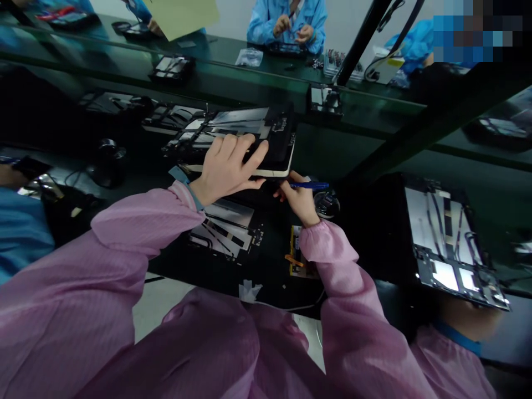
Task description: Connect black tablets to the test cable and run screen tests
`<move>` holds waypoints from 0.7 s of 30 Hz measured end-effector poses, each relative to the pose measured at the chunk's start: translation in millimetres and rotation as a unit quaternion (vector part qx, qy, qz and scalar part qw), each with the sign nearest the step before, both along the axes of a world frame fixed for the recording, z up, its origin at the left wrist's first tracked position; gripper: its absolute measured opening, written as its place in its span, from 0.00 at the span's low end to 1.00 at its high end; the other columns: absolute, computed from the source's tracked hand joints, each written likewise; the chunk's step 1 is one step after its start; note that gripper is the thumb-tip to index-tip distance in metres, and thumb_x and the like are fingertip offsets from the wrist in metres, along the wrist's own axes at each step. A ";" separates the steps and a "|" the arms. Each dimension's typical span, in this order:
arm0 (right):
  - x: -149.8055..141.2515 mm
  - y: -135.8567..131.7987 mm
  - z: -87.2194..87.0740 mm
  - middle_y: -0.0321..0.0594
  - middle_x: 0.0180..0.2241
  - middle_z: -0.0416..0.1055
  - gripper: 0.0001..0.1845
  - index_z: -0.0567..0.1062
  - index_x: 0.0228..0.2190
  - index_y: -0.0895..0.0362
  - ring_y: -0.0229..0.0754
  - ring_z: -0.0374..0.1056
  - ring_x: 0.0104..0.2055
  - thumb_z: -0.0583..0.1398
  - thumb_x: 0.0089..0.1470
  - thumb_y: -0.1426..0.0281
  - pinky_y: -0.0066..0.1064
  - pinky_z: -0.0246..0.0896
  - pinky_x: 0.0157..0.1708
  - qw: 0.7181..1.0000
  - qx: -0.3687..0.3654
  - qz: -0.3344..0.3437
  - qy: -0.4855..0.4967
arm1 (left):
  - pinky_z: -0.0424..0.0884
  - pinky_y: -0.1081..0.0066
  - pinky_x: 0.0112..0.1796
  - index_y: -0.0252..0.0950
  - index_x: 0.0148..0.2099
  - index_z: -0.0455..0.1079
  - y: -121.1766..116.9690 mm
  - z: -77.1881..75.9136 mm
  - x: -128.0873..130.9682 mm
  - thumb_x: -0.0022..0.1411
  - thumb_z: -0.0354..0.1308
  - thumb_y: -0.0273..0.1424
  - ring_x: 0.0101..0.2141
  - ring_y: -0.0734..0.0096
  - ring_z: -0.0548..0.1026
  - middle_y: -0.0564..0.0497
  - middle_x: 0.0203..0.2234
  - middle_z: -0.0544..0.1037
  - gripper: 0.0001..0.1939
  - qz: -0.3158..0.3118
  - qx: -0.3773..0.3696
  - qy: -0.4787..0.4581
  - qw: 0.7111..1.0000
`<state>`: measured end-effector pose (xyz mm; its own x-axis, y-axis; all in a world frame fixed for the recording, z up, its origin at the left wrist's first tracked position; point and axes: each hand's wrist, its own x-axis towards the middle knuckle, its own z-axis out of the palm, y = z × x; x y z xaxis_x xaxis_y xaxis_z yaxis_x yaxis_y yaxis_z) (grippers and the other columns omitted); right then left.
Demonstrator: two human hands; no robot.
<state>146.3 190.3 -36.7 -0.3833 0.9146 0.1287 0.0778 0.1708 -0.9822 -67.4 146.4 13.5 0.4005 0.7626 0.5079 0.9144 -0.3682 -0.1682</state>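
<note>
My left hand (233, 163) is closed on the near edge of a stack of opened tablets (286, 130), fingers on top and thumb below the edge. Silver plates, dark ribbon cables and a black frame show on the upper tablet. By the stack's near right corner, my right hand (302, 200) has a blue pen (313, 185) in its grip; its fingertips are partly in shadow. Below the stack lies another opened tablet (228, 230) with silver plates and a board. A small yellow-edged part with an orange flex strip (294, 260) lies near my right sleeve.
A round dark container (327, 204) stands right of my right hand. Farther right, a hand holds up an opened tablet (446, 238). More tablets (172, 69) rest on the shelf ahead. A person in blue (286, 25) works across the bench. A dark post (394, 116) slants across the right.
</note>
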 end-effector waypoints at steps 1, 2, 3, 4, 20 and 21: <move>-1.5 1.9 0.1 0.30 0.18 0.68 0.08 0.69 0.29 0.55 0.34 0.65 0.19 0.59 0.53 0.63 0.24 0.58 0.18 1.000 0.007 0.000 -0.008 | 0.63 0.50 0.44 0.38 0.63 0.55 0.0 0.3 0.3 0.60 0.51 0.55 0.50 0.38 0.67 0.33 0.55 0.65 0.37 -0.002 -0.002 -0.004 1.000; -2.5 3.3 0.1 0.31 0.18 0.69 0.07 0.70 0.30 0.55 0.34 0.65 0.18 0.58 0.53 0.64 0.24 0.58 0.18 1.000 0.011 0.000 -0.015 | 0.63 0.50 0.44 0.38 0.63 0.55 0.0 0.5 0.5 0.60 0.50 0.55 0.50 0.38 0.68 0.33 0.54 0.65 0.37 -0.005 -0.005 -0.009 1.000; -3.1 4.4 0.3 0.30 0.18 0.69 0.06 0.71 0.31 0.55 0.34 0.65 0.18 0.58 0.52 0.66 0.25 0.58 0.17 1.000 0.014 -0.002 -0.023 | 0.63 0.50 0.44 0.39 0.63 0.55 0.2 0.8 0.7 0.60 0.49 0.55 0.50 0.39 0.68 0.34 0.54 0.66 0.36 -0.007 -0.007 -0.015 1.000; -3.5 5.0 0.4 0.30 0.18 0.68 0.05 0.71 0.31 0.55 0.34 0.65 0.18 0.58 0.52 0.67 0.25 0.58 0.17 0.999 0.018 -0.004 -0.032 | 0.63 0.51 0.44 0.39 0.63 0.55 0.4 1.0 0.8 0.61 0.49 0.55 0.50 0.39 0.68 0.35 0.54 0.66 0.36 -0.009 -0.009 -0.020 1.000; 16.2 -5.5 -13.8 0.38 0.33 0.74 0.13 0.75 0.37 0.53 0.45 0.73 0.34 0.59 0.51 0.60 0.39 0.73 0.33 0.985 -0.055 -0.151 -0.059 | 0.62 0.60 0.41 0.43 0.64 0.57 -5.8 -13.5 19.6 0.69 0.46 0.37 0.43 0.58 0.70 0.40 0.54 0.70 0.23 -0.094 -0.104 -0.008 0.990; 16.3 -7.0 -13.3 0.38 0.35 0.74 0.14 0.74 0.38 0.53 0.45 0.73 0.36 0.60 0.49 0.62 0.39 0.73 0.35 0.985 -0.076 -0.149 -0.050 | 0.62 0.60 0.41 0.42 0.63 0.58 -9.3 -12.3 20.2 0.68 0.47 0.37 0.43 0.58 0.70 0.41 0.53 0.70 0.22 -0.094 -0.115 -0.024 0.989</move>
<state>162.6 183.3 -50.0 -0.0997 0.9941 -0.0429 0.1991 -0.0223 -0.9797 -47.2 137.1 1.2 0.5253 0.7748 0.3519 0.8314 -0.5554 -0.0183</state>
